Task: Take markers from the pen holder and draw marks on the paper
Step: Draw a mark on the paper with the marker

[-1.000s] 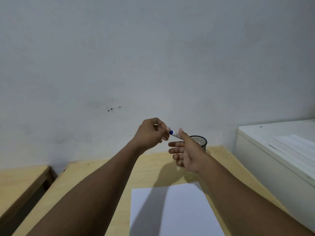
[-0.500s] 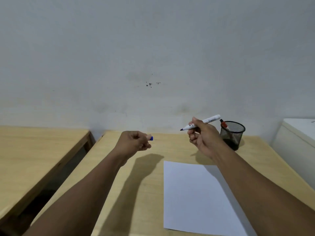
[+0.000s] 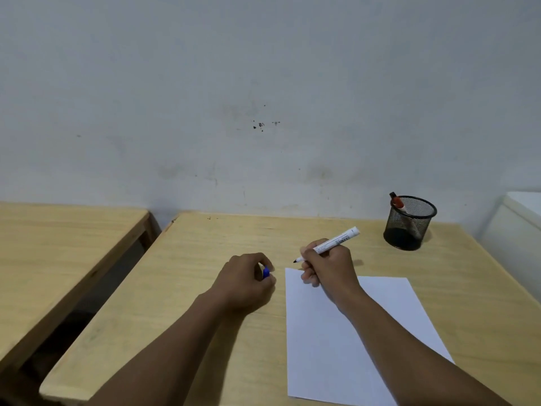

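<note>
A white marker (image 3: 330,244) is pinched in the curled fingers of the right hand (image 3: 329,269), its uncapped dark tip held just above the far left corner of the paper (image 3: 345,341); a blue cap (image 3: 265,272) is gripped in the closed left hand (image 3: 246,281), beside the sheet on the wooden table (image 3: 181,282); a mesh pen holder (image 3: 409,222) containing a red-capped marker (image 3: 397,203) is seen at the far right.
</note>
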### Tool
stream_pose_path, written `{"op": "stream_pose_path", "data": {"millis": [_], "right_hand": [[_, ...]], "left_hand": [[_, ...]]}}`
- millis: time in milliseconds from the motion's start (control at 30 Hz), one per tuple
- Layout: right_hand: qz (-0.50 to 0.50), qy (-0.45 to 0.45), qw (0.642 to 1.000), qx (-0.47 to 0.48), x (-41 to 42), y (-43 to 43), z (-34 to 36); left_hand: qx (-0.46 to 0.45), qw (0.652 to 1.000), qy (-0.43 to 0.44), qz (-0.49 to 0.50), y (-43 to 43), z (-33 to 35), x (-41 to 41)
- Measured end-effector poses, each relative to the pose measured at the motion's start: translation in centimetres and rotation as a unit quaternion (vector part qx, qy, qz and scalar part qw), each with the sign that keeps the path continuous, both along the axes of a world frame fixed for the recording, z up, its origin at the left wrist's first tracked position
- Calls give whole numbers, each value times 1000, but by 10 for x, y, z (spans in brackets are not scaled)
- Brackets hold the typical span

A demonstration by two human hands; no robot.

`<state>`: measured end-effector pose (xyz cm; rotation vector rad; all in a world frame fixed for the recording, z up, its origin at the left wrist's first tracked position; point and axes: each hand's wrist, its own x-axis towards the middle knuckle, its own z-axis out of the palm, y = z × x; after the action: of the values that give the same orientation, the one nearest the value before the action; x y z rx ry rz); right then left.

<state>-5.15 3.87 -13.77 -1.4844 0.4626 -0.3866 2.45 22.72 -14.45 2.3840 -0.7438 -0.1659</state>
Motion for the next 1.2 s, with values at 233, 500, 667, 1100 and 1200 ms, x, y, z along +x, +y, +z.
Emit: {"op": "stream_pose_path", "data": {"millis": [233,500,667,1100,1200], "right_hand": [[-6,-11,997,-72,-2,1,-10],[30,10,987,-159,-1,-2,-14],[52,15,972,-227,1,1,-15],[52,25,970,-235,3,3,-18],[20,8,990,-138,3,-2,-13]], "left_hand": [[9,999,-16,-43,-7,-8,3],[58,994,-70,-52,-9,-15,1],[69,994,-77,-44,-10,-18,4],[85,993,-64,-47,-9,-15,2],[60,997,-29,-37,-9,-12,3]]}}
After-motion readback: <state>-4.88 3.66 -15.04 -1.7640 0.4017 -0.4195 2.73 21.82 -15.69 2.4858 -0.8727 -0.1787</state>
